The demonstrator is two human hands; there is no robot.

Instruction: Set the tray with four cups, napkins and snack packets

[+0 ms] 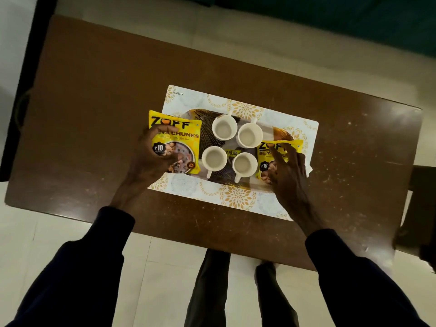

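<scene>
— So, where do the yellow plastic snack packets lie?
— Head view: one (175, 142) pinched by the left hand (151, 156) at the dark oval tray's (205, 119) left end; the other (274, 159) under the spread right hand (291, 175), four white ceramic cups (224, 127) between them.

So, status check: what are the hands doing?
Left hand on left packet. Right hand on right packet. Four cups on tray. Nothing in the way.
</scene>
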